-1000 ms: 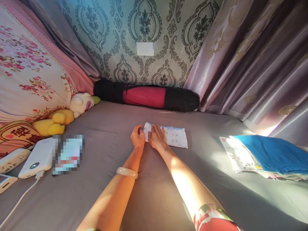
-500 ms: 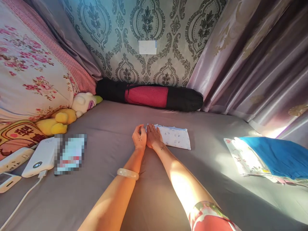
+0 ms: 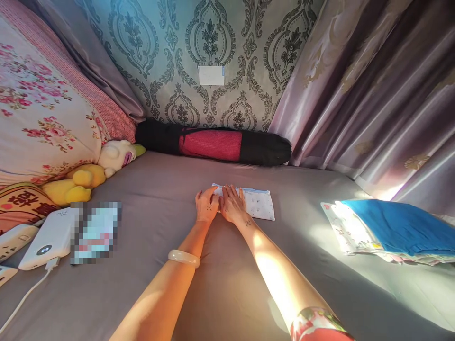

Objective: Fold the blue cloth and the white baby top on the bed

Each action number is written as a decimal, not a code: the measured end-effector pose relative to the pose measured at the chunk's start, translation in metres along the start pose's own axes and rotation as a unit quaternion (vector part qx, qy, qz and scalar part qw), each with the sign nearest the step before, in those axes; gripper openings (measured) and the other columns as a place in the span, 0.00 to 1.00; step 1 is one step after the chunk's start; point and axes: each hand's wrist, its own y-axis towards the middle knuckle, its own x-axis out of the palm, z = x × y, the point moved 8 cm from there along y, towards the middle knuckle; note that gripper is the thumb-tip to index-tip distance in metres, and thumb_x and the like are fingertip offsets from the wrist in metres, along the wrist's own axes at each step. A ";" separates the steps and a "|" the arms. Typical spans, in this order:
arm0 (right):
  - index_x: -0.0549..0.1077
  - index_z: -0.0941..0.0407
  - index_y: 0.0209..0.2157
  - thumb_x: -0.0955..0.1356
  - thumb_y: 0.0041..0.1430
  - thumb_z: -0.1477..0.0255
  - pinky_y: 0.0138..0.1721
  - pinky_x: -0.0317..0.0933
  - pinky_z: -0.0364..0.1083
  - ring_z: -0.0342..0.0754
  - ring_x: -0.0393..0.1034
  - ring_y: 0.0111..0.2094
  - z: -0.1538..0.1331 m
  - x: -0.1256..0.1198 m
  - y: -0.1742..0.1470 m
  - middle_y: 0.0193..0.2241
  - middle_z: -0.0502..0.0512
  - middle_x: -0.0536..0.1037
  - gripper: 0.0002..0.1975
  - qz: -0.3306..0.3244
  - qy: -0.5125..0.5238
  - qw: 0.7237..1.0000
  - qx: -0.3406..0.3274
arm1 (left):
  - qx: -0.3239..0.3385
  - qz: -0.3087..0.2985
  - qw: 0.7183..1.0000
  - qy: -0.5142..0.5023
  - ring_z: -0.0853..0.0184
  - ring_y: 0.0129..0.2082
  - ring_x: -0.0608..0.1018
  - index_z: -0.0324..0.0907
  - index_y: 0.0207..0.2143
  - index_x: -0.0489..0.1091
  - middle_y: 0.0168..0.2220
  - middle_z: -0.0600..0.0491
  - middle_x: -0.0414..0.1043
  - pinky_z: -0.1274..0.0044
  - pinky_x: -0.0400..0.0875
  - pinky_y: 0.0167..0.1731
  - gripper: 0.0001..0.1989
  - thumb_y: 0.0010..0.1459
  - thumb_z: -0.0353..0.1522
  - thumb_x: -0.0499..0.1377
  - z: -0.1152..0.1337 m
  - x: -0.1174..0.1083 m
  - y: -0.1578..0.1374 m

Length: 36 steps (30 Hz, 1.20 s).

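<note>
A folded white cloth [image 3: 262, 204] with small dark prints and a light blue upper edge lies flat on the grey sheet in front of me. My left hand [image 3: 207, 205] is at its left end, fingers curled in and closed on the cloth's edge; the fingertips are partly hidden. Flat on the left half of the cloth rests my right hand [image 3: 232, 203], its fingers stretched out and pointing away from me. The two hands nearly touch. A pale bangle [image 3: 184, 258] circles my left forearm.
Right of me lies a stack of folded clothes with a blue garment [image 3: 401, 227] on top. At left are a white power bank [image 3: 50, 239] with a cable, a power strip [image 3: 16, 241], a blurred flat item [image 3: 95, 232] and plush toys [image 3: 80, 182]. A black-and-red roll [image 3: 209, 144] lies along the wall.
My right hand has slid a little right along the cloth, its fingers spreading slightly. My left hand has moved onto the cloth's left end. The whole view has shifted slightly.
</note>
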 end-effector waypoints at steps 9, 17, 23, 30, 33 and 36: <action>0.62 0.59 0.60 0.51 0.68 0.69 0.62 0.39 0.59 0.55 0.47 0.64 0.013 0.005 -0.006 0.63 0.58 0.59 0.24 0.002 -0.015 1.000 -0.001 | 0.100 -0.128 0.974 0.157 0.58 0.59 0.66 0.48 0.49 0.71 0.56 0.50 0.69 0.55 0.47 0.61 0.19 0.59 0.27 0.47 0.016 0.024 -0.009; 0.60 0.58 0.62 0.51 0.68 0.69 0.63 0.40 0.58 0.54 0.47 0.65 0.016 0.006 -0.005 0.64 0.57 0.58 0.25 -0.021 0.002 1.000 0.009 | 0.134 -0.121 0.963 0.198 0.57 0.59 0.66 0.46 0.48 0.69 0.55 0.49 0.70 0.53 0.45 0.60 0.18 0.61 0.28 0.46 0.020 0.026 -0.012; 0.58 0.59 0.62 0.53 0.68 0.69 0.64 0.38 0.57 0.52 0.45 0.65 0.033 -0.004 -0.012 0.64 0.59 0.57 0.24 0.015 0.009 0.998 0.055 | 0.168 -0.085 0.959 0.213 0.57 0.58 0.68 0.44 0.45 0.71 0.52 0.47 0.72 0.54 0.42 0.61 0.16 0.59 0.27 0.47 0.030 0.024 -0.016; 0.59 0.60 0.62 0.52 0.68 0.68 0.64 0.38 0.57 0.53 0.45 0.65 0.047 -0.004 -0.020 0.63 0.60 0.58 0.25 0.019 0.002 0.997 0.080 | 0.232 -0.078 0.947 0.207 0.57 0.59 0.67 0.43 0.48 0.70 0.53 0.45 0.71 0.57 0.41 0.62 0.17 0.64 0.34 0.45 0.046 0.026 -0.023; 0.61 0.59 0.61 0.51 0.68 0.68 0.64 0.37 0.57 0.52 0.48 0.64 0.048 -0.001 -0.020 0.62 0.59 0.60 0.24 0.034 -0.003 0.996 0.083 | 0.239 -0.105 0.944 0.203 0.58 0.57 0.68 0.42 0.50 0.69 0.53 0.45 0.71 0.57 0.42 0.62 0.18 0.64 0.33 0.45 0.046 0.032 -0.024; 0.62 0.59 0.60 0.51 0.68 0.68 0.63 0.38 0.57 0.52 0.49 0.64 0.047 0.000 -0.021 0.61 0.58 0.62 0.24 0.046 -0.002 0.996 0.083 | 0.237 -0.117 0.942 0.208 0.58 0.56 0.69 0.41 0.51 0.68 0.54 0.44 0.71 0.58 0.44 0.62 0.18 0.64 0.33 0.45 0.043 0.035 -0.023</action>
